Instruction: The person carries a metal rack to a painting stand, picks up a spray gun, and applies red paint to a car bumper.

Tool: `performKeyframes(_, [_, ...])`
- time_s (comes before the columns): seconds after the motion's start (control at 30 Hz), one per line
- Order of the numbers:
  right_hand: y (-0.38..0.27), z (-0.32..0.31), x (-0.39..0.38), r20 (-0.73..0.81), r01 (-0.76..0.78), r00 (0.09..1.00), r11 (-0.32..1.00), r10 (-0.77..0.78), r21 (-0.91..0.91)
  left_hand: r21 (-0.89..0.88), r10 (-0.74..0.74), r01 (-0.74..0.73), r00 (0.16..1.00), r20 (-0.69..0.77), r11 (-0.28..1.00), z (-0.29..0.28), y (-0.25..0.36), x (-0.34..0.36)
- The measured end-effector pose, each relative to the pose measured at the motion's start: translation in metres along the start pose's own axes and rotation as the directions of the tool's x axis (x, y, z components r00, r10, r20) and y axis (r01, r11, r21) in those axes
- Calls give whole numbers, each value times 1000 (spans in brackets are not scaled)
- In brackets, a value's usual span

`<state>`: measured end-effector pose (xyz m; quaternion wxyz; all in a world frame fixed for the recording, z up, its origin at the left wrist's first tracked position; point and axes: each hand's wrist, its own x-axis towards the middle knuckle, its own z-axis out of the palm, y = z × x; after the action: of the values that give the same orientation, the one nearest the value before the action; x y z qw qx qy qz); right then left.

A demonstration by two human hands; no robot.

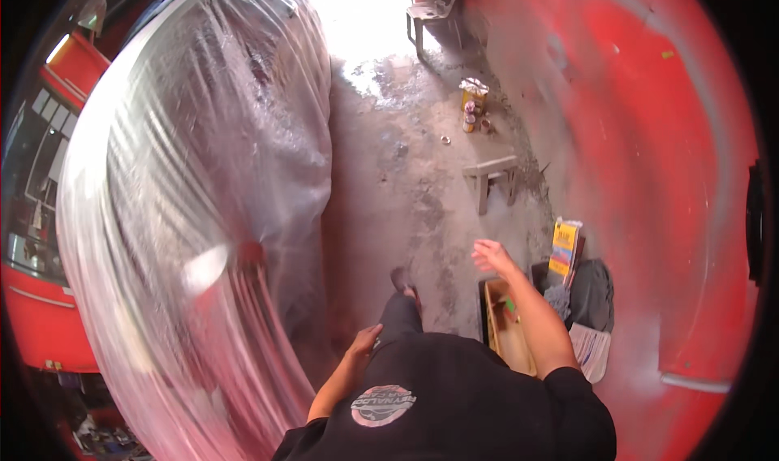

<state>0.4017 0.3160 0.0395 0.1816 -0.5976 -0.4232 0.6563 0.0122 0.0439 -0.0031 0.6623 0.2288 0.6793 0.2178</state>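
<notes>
My right hand is held out in front over the concrete floor, its fingers loosely bent and apart, with nothing seen in it. My left hand hangs low beside my dark trouser leg, fingers stretched along the thigh, and I see nothing in it. To my left stands a large car-like shape under a clear plastic sheet, its lower part tinged pink. Beneath my right forearm lies an open wooden-coloured box with something green inside, partly hidden by the arm.
A small stool stands ahead, with several cans beyond it and a chair farther off. On the right are a yellow carton, a dark bag and a red-sprayed wall. Red vehicle bodywork shows far left.
</notes>
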Motion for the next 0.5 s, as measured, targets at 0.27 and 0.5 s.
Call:
performKeyframes(0.27, [-90,67,229,230,480,877,743,-422,-467,-208,38,-27,998,47,978,-159,135,275])
performKeyframes(0.5, [-127,-23,275,-190,-340,932,924,307,-176,123,-12,-1,995,104,992,-171,443,347])
